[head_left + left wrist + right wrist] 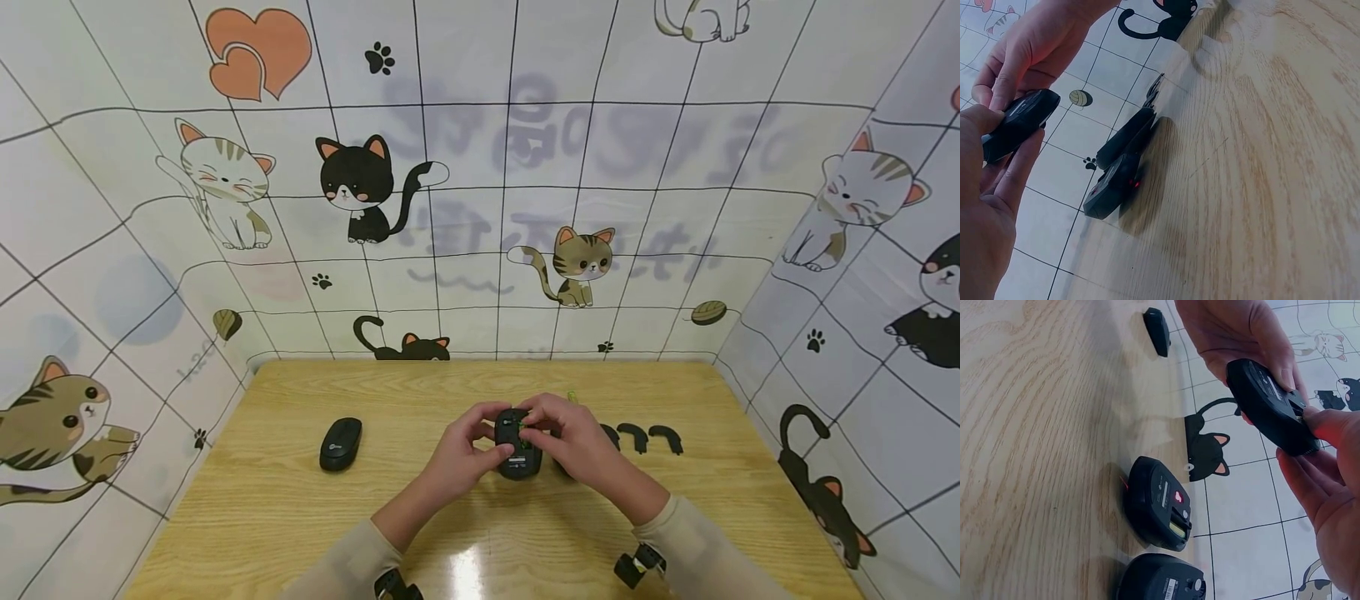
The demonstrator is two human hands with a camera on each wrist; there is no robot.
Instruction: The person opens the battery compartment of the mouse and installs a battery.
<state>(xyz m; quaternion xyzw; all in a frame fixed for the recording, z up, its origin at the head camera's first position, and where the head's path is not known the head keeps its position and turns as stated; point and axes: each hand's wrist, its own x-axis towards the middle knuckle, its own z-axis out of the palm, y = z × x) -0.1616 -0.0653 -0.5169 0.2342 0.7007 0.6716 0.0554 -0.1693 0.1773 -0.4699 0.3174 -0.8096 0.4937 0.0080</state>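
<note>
A black computer mouse (517,465) is held up over the table, underside toward the head camera. My left hand (467,450) grips it from the left, thumb on its label side. My right hand (576,435) holds its far right end; in the right wrist view the right thumb (1329,423) presses at an open slot in the underside, with fingers beneath the mouse. A bit of green shows by the right fingertips in the head view. Two more mice lie underside up below the hands: one with a red light and open slot (1160,503), another beside it (1163,580).
A black mouse (341,444) stands by itself at the left of the wooden table (405,392). Curved black pieces (633,437) lie in a row right of my right hand, partly covered by it. A cat-patterned cloth (465,208) surrounds the table's back and sides.
</note>
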